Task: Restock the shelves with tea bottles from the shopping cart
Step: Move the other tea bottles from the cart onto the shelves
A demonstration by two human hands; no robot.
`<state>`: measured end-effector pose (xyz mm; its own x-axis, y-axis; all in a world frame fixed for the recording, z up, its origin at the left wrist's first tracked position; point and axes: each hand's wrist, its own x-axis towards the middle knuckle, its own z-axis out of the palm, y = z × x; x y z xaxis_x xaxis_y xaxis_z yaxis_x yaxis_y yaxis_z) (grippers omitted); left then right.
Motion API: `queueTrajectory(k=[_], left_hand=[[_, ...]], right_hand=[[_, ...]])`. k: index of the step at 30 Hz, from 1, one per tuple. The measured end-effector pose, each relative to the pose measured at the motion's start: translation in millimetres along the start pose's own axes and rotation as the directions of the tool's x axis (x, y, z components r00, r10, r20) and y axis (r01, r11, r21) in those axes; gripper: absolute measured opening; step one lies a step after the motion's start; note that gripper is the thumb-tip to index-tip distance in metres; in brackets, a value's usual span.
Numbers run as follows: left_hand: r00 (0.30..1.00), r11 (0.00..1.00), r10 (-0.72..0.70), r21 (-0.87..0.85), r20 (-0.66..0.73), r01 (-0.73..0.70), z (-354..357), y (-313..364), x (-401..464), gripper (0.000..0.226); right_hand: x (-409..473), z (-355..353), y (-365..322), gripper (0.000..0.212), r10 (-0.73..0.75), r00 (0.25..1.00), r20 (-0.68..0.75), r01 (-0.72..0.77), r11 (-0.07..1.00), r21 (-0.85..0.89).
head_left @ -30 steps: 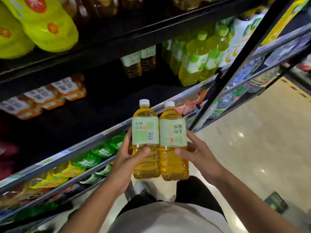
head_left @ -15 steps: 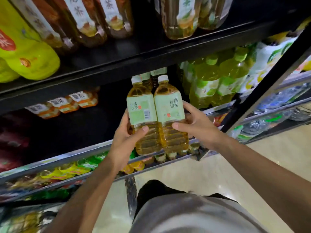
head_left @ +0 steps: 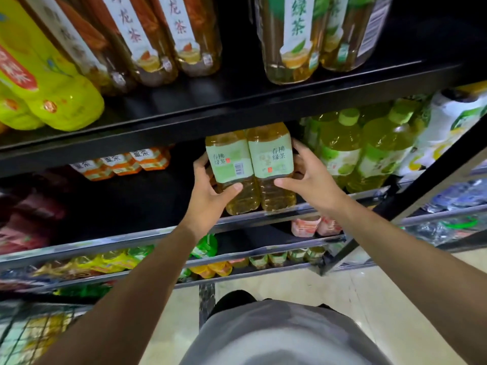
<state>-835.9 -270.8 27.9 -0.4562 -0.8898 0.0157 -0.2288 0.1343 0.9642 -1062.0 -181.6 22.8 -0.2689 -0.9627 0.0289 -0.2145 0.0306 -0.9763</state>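
Observation:
Two yellow tea bottles with pale green labels stand side by side at the front edge of the middle shelf (head_left: 163, 234). My left hand (head_left: 210, 191) grips the left tea bottle (head_left: 232, 164) around its lower body. My right hand (head_left: 308, 177) grips the right tea bottle (head_left: 271, 159) from the right side. Their caps are hidden behind the black shelf board above (head_left: 237, 111). The wire shopping cart (head_left: 29, 335) shows at the bottom left with yellow packs inside.
Green-capped bottles (head_left: 342, 151) stand just right of the held pair. Orange-labelled bottles (head_left: 123, 163) sit far back on the left, with dark open shelf depth between. Tall tea bottles (head_left: 292, 35) fill the shelf above. A black upright post (head_left: 411, 198) slants at the right.
Both hands have carried the two bottles up and forward from in front of the shelves into the middle shelf opening; their caps have slid under the upper board.

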Motion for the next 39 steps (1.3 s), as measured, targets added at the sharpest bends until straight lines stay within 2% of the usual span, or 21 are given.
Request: queueTrajectory(k=[5, 10, 14, 16, 19, 22, 26, 30, 33, 39], left_hand=[[0.999, 0.998, 0.037, 0.055, -0.023, -0.036, 10.8, -19.6, 11.8, 0.084], [0.999, 0.994, 0.005, 0.105, -0.051, 0.0, 21.5, -39.3, 12.4, 0.08], [0.993, 0.981, 0.02, 0.196, -0.114, 0.003, 32.3, -46.3, 0.1, 0.086], [0.992, 0.973, 0.036, 0.232, -0.123, -0.006, 35.6, -50.8, -7.5, 0.085], [0.989, 0.954, 0.062, 0.299, -0.134, -0.019, 40.2, -51.5, -15.7, 0.069], [0.982, 0.93, 0.088, 0.367, -0.169, -0.02, 44.3, -50.6, -24.9, 0.046], [0.96, 0.921, 0.074, 0.389, -0.27, 0.038, 45.8, -54.6, -36.7, 0.035], [0.946, 0.915, 0.088, 0.4, -0.311, 0.046, 46.6, -53.8, -37.9, 0.034], [0.938, 0.923, 0.048, 0.375, -0.345, 0.091, 47.3, -50.5, -33.8, 0.034], [0.936, 0.896, 0.06, 0.432, -0.346, 0.103, 38.8, -49.9, -15.0, 0.034]], right_hand=[[11.4, -0.3, 22.4, 0.091, -0.046, 0.999, -0.024, 0.043, 0.993, -0.111], [2.6, 1.0, 38.9, 0.086, -0.062, 0.996, -0.057, 0.053, 0.988, -0.143], [-11.5, 3.7, 43.8, 0.088, -0.095, 0.988, -0.12, 0.079, 0.988, -0.13], [-19.0, 6.5, 44.6, 0.085, -0.112, 0.981, -0.158, 0.083, 0.979, -0.184], [-29.2, 14.8, 42.7, 0.075, -0.112, 0.964, -0.242, 0.039, 0.957, -0.287], [-33.7, 22.4, 41.5, 0.067, -0.092, 0.949, -0.3, -0.004, 0.952, -0.305], [-41.0, 24.6, 50.5, 0.048, -0.132, 0.924, -0.359, -0.025, 0.916, -0.4], [-49.8, 27.3, 55.4, 0.039, -0.118, 0.895, -0.43, -0.088, 0.898, -0.431], [-43.7, 30.7, 50.4, 0.032, -0.103, 0.885, -0.455, -0.102, 0.909, -0.404], [-28.0, 31.6, 45.0, 0.032, -0.066, 0.889, -0.454, -0.125, 0.917, -0.378]])
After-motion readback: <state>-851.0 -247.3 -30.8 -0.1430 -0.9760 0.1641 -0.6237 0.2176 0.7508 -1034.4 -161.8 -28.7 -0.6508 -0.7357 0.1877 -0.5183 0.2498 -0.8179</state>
